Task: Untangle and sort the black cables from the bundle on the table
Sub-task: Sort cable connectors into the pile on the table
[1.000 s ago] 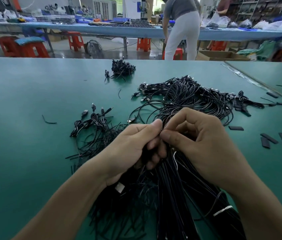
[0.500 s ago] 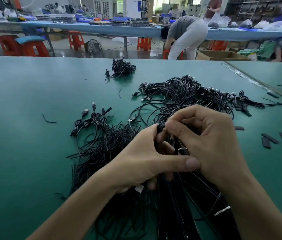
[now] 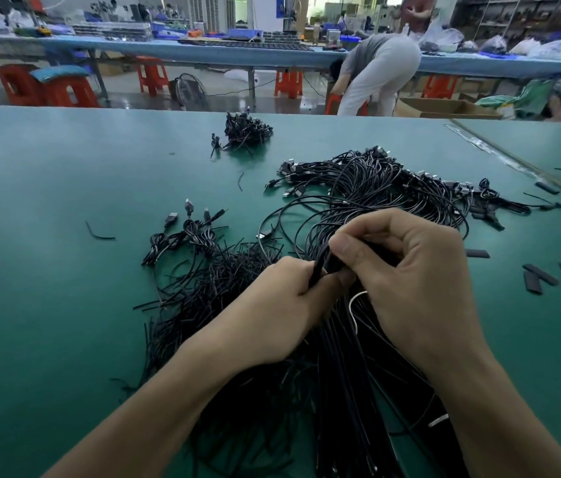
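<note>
Black cable bundle (image 3: 348, 391) lies on green tabletop (image 3: 48, 305); above bundle, left hand (image 3: 282, 305) and right hand (image 3: 406, 270) both pinch one cable strand (image 3: 320, 263); small coiled heap (image 3: 246, 131) well beyond bundle.

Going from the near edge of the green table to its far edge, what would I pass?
The hands gripping the cable bundle → the tied cables with plugs → the big loose heap → the small far pile.

The tangled bundle of thin black cables (image 3: 368, 198) sprawled across the green table (image 3: 48, 270), plugs splayed outward.
</note>
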